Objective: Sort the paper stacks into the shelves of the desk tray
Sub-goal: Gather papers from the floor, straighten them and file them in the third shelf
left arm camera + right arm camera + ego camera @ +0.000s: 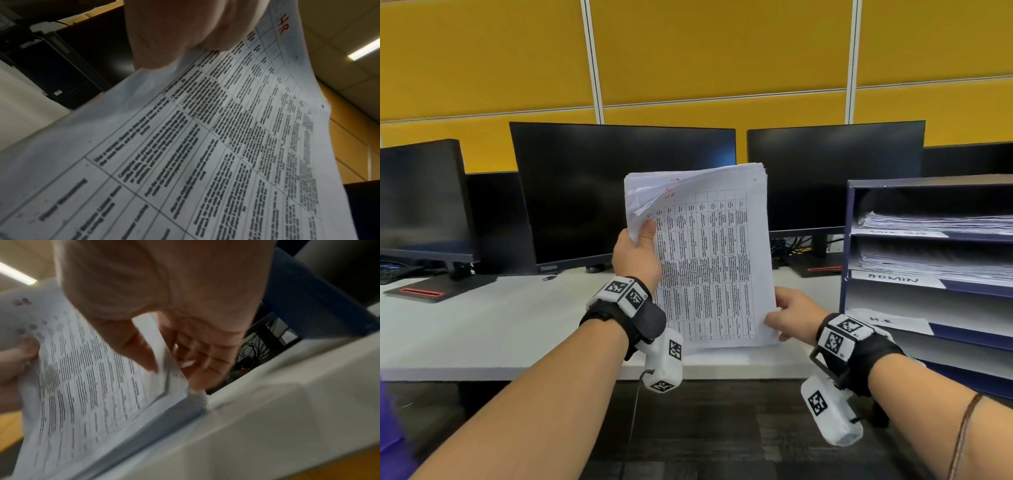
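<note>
White paper everywhere, basically. Both hands have a paper stack held up on end in front of the monitors, its bottom edge down by the front of the pale surface; can't tell if it actually touches. The top sheet is a printed table, with "HR" in red at the top, readable in the left wrist view.

The left hand holds the stack's left edge about halfway up, thumb pressed on the front page and the other fingers hidden behind the sheets. The top left corner of the front page is curling away from the rest. The right hand pinches the lower right corner, and the right wrist view shows its thumb on the front and curled fingers behind, so both hands are closed on the paper.

The dark blue desk tray stands on the right, just beside the stack. Its top two shelves already have paper piles in them. The second shelf's label reads "ADMIN", the one below reads something like "H.R", and the top label is too blurry to read. Yellow partition panels run behind it all.
</note>
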`<state>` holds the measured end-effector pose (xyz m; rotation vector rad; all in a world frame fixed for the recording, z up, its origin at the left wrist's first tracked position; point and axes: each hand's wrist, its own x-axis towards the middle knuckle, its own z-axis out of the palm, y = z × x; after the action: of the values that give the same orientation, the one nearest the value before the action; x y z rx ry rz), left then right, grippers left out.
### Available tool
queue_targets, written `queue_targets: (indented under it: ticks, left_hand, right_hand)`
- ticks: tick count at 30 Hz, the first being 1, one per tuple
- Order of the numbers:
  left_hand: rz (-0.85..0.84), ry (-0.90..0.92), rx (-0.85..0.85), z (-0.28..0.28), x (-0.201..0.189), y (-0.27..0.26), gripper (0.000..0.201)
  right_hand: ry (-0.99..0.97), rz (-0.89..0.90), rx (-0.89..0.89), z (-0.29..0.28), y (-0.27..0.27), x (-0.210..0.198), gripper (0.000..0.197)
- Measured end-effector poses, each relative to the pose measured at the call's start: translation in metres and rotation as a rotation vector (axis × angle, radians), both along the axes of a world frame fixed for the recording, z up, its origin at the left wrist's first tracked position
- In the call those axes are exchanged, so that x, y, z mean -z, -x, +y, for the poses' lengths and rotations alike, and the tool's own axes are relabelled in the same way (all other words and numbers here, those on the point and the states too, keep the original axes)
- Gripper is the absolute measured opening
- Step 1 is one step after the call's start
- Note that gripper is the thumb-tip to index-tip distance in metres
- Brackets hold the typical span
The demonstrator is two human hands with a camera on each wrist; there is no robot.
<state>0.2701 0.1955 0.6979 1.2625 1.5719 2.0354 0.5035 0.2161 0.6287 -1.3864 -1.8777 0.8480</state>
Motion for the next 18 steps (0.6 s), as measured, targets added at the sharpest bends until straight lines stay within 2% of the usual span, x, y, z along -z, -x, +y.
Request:
queue_targets:
  ticks: [3, 8, 14, 15, 18]
  left_hand:
    - [-0.011, -0.007, 0.013, 0.002, 0.001, 0.004, 0.030]
    - [-0.025, -0.031, 0.045, 0.007, 0.003, 0.009, 0.023]
    - [0.005, -0.037, 0.038, 0.010, 0.004, 0.009, 0.027]
    - [0.001, -0.039, 0.034, 0.011, 0.004, 0.009, 0.028]
    - [-0.001, -0.034, 0.026, 0.009, 0.003, 0.009, 0.029]
  right_hand:
    - [0.125, -0.150, 0.010, -0.001, 0.005, 0.002, 0.032]
    - [0.074, -0.054, 0.104, 0.005, 0.001, 0.003, 0.019]
    - [0.187, -0.210, 0.103, 0.003, 0.003, -0.014, 0.007]
    - [0.197, -0.233, 0.099, 0.002, 0.004, -0.016, 0.008]
    - [0.158, -0.247, 0.073, 0.008, 0.005, -0.015, 0.035]
